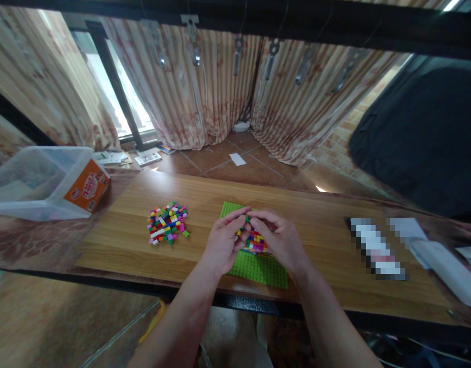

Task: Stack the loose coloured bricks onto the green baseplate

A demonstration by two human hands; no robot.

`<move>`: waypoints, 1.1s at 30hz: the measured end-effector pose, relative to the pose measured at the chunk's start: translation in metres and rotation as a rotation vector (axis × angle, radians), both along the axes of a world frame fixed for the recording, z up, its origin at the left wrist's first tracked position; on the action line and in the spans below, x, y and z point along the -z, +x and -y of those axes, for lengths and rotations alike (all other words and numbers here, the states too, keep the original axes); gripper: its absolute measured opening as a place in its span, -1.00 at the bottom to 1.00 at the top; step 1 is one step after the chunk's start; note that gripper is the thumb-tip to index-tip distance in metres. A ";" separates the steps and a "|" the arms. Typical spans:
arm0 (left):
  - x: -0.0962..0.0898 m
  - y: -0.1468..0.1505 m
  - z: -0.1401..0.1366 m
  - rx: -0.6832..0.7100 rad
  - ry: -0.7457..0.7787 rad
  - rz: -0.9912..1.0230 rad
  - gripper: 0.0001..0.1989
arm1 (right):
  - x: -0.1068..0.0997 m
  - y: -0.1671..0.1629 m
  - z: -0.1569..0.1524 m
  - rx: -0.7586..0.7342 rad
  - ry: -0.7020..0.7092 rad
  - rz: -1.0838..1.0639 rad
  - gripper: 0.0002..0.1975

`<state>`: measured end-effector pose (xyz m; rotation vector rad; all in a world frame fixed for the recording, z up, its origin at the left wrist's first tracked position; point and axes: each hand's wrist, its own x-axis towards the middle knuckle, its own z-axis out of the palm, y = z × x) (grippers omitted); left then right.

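Note:
My left hand (224, 244) and my right hand (280, 236) meet above a green studded baseplate (258, 268), with fingers curled inward. A small green toy brick (248, 219) shows between the fingertips of both hands. Several more small bricks, some yellow, show by the fingers of my left hand; the fingers partly hide them. Below, a multicoloured build of toy bricks (257, 241) stands on the baseplate, partly covered by my hands. To the left, a pile of loose toy bricks (168, 224) in many colours lies on the wooden tabletop (124, 240).
A clear plastic bin (36, 204) with an orange label stands at the far left. At the right lie a pixelated flat object (377, 249), a white sheet (407, 230) and a long white object (446, 271). Metal pieces hang from a dark bar (235, 13) overhead.

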<state>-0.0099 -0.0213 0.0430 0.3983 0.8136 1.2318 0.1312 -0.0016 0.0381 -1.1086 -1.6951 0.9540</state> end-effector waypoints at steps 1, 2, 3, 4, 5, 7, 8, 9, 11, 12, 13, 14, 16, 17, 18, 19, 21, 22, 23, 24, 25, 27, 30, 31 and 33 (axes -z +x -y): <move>0.000 0.000 0.000 0.003 0.004 0.002 -0.62 | 0.000 -0.001 0.001 -0.016 0.000 0.014 -0.81; -0.001 0.000 0.001 0.005 0.006 0.004 -0.62 | 0.000 -0.002 0.001 -0.031 -0.003 0.023 -0.81; -0.001 0.000 0.001 0.008 0.007 0.004 -0.61 | 0.000 -0.002 0.001 -0.043 -0.009 0.022 -0.81; -0.001 0.000 0.001 0.013 0.007 0.005 -0.60 | 0.000 -0.003 0.001 -0.050 -0.020 0.010 -0.81; -0.001 0.001 0.001 0.020 0.006 0.006 -0.60 | 0.000 -0.003 0.001 -0.050 -0.039 -0.014 -0.82; 0.000 0.001 0.001 0.032 0.006 0.011 -0.60 | -0.001 -0.005 0.002 -0.046 -0.099 -0.086 -0.84; 0.000 0.001 0.001 0.037 0.009 0.019 -0.62 | -0.002 -0.005 0.003 -0.046 -0.134 -0.128 -0.85; 0.000 0.001 0.001 0.042 0.012 0.033 -0.63 | -0.002 -0.006 0.003 -0.047 -0.166 -0.173 -0.85; 0.000 0.000 0.001 0.054 0.009 0.084 -0.69 | -0.004 -0.005 0.003 -0.032 -0.209 -0.256 -0.86; 0.000 -0.001 0.000 0.061 -0.006 0.119 -0.72 | -0.004 -0.004 0.002 -0.002 -0.216 -0.293 -0.86; 0.000 -0.002 0.000 0.063 -0.032 0.160 -0.76 | -0.004 -0.001 0.001 0.042 -0.217 -0.326 -0.86; -0.001 -0.003 -0.001 0.060 -0.065 0.201 -0.79 | -0.004 0.001 -0.001 0.094 -0.214 -0.353 -0.86; -0.002 -0.006 -0.003 0.045 -0.137 0.274 -0.80 | -0.003 0.007 -0.004 0.186 -0.213 -0.405 -0.85; -0.002 -0.007 -0.003 0.037 -0.164 0.301 -0.78 | -0.002 0.010 -0.006 0.214 -0.216 -0.431 -0.84; -0.003 -0.008 -0.004 0.030 -0.183 0.320 -0.76 | -0.001 0.012 -0.007 0.229 -0.222 -0.452 -0.83; -0.003 -0.009 -0.004 0.025 -0.193 0.330 -0.73 | 0.000 0.014 -0.009 0.236 -0.223 -0.469 -0.83; -0.003 -0.009 -0.005 0.014 -0.201 0.330 -0.67 | 0.003 0.016 -0.011 0.238 -0.213 -0.482 -0.82; -0.003 -0.009 -0.005 0.008 -0.200 0.324 -0.65 | 0.004 0.016 -0.012 0.239 -0.201 -0.483 -0.82; -0.003 -0.009 -0.005 0.005 -0.198 0.317 -0.63 | 0.006 0.016 -0.013 0.240 -0.188 -0.480 -0.82; -0.003 -0.009 -0.005 0.003 -0.195 0.309 -0.61 | 0.007 0.015 -0.014 0.245 -0.173 -0.476 -0.82; -0.002 -0.009 -0.005 0.003 -0.192 0.301 -0.60 | 0.008 0.015 -0.015 0.251 -0.161 -0.466 -0.82; -0.001 -0.009 -0.005 0.003 -0.184 0.285 -0.59 | 0.010 0.015 -0.016 0.271 -0.146 -0.433 -0.83; 0.000 -0.010 -0.005 -0.002 -0.175 0.259 -0.60 | 0.014 0.015 -0.018 0.292 -0.149 -0.341 -0.83; 0.000 -0.010 -0.005 -0.004 -0.175 0.250 -0.60 | 0.015 0.015 -0.018 0.291 -0.149 -0.303 -0.84; 0.000 -0.010 -0.006 -0.011 -0.187 0.226 -0.61 | 0.018 0.016 -0.019 0.284 -0.131 -0.214 -0.87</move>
